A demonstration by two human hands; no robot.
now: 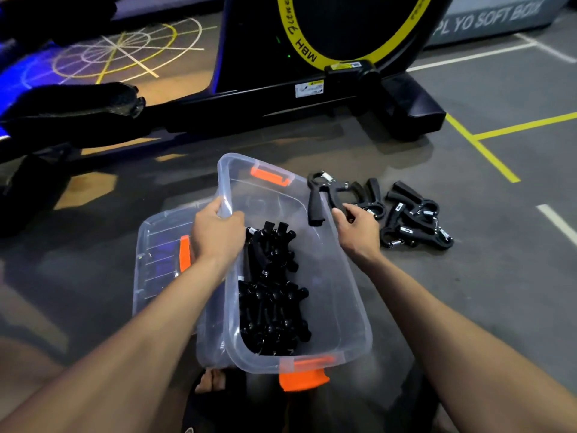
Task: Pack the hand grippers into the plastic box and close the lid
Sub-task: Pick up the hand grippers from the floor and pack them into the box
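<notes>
Hand grippers are partly packed: a dark heap of them (271,292) already lies along the left side of the clear plastic box (343,307), which sits tilted on the grey floor (468,292) in front of the person, and more are yet to go in.

Left of the box, touching its side, the clear lid (156,260) lies flat on the floor with an orange latch (184,253) showing, so closing has not begun. The left hand (217,234) grips the box's left rim, fingers curled over the edge, seemingly steadying it.

At the box's right rim, the right hand (357,228) pinches one hand gripper (321,196) by a handle, holding it above the far right corner of the box, not yet inside. Right of the box, near it on the floor, a small pile of loose hand grippers (412,217) waits, several tangled together; I judge the task somewhat past halfway, with these, the held one and the lid left.

Beyond the box stands a black exercise machine (312,89) with a yellow-ringed wheel (356,26), well apart from the work. Nothing blocks the box's mouth; the tangle in the loose pile may slow picking, and the heap inside could sit high under the lid.
</notes>
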